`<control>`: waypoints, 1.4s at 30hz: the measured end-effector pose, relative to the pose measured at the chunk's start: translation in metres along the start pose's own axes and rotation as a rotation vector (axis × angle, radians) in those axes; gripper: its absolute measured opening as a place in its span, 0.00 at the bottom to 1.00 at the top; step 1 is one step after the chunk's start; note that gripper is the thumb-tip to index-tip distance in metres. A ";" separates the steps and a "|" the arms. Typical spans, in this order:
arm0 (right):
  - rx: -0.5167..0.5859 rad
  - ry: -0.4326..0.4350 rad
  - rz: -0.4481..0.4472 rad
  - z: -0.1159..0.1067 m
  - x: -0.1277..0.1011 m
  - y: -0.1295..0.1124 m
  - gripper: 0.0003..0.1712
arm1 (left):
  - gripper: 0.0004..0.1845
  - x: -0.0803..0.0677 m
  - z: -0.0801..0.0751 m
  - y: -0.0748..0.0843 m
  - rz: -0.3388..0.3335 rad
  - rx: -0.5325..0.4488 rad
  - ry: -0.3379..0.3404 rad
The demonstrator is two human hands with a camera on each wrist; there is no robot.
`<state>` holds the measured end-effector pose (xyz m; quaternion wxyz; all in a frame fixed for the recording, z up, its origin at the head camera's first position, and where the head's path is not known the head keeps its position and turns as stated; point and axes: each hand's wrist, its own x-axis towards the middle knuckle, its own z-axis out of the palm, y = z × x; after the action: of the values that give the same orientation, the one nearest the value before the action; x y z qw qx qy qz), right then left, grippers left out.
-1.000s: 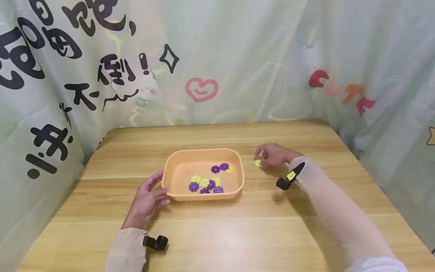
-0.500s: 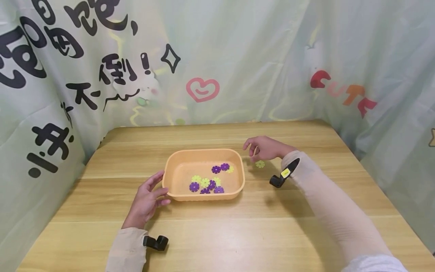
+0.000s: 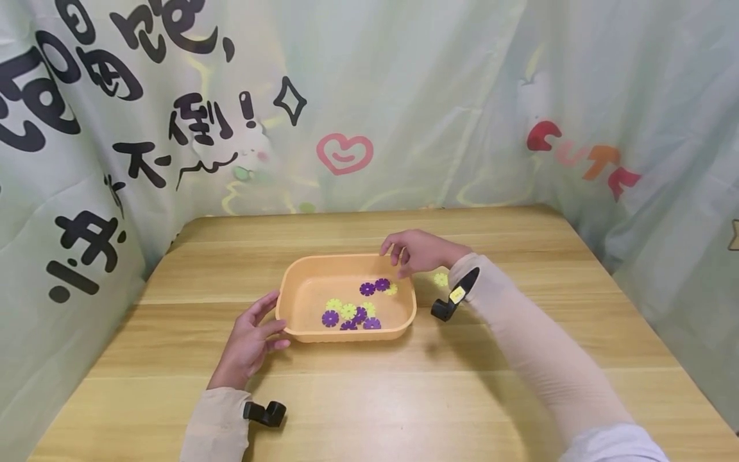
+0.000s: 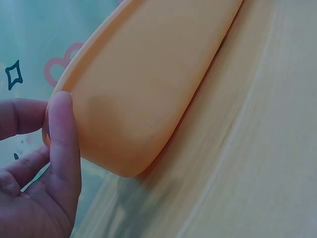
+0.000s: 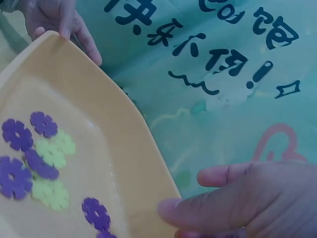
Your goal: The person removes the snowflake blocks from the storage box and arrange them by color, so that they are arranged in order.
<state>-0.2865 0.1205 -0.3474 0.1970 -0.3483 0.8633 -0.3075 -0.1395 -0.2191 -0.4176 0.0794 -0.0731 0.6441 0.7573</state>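
My left hand (image 3: 249,340) pinches the left end of an orange plastic tray (image 3: 308,268), thumb on its outer wall and fingers at the rim in the left wrist view. Purple snowflake discs (image 3: 330,318) and yellow snowflake discs (image 3: 348,311) lie inside, mostly near the front. My right hand (image 3: 424,249) hangs over the tray's back right corner. In the right wrist view its thumb and a finger stand apart, and no disc shows between them; the other fingers are mostly out of sight. One yellow disc (image 3: 441,279) lies on the table just right of the tray, close to the right wrist.
The wooden table (image 3: 369,398) reaches back to a pale printed curtain (image 3: 427,115), which also hangs along both sides. A black wrist camera mount (image 3: 265,414) is on the left wrist and another mount (image 3: 456,296) on the right.
My right hand has moved left from beside the yellow disc to above the tray's right rim. That disc stays on the table. The left hand and tray have not visibly moved.
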 end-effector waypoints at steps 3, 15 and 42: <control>0.013 -0.011 -0.028 0.006 0.008 -0.006 0.26 | 0.37 0.000 0.000 0.000 0.000 -0.004 0.000; 0.031 -0.121 -0.050 0.031 0.037 -0.015 0.24 | 0.37 -0.001 0.001 0.000 0.005 -0.005 0.005; 0.054 -0.377 0.077 0.074 0.082 -0.025 0.21 | 0.36 -0.001 0.000 0.001 0.001 0.005 0.003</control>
<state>-0.2895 0.0179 -0.3950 0.3760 -0.3611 0.8153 -0.2521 -0.1383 -0.2192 -0.4167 0.0780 -0.0736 0.6461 0.7556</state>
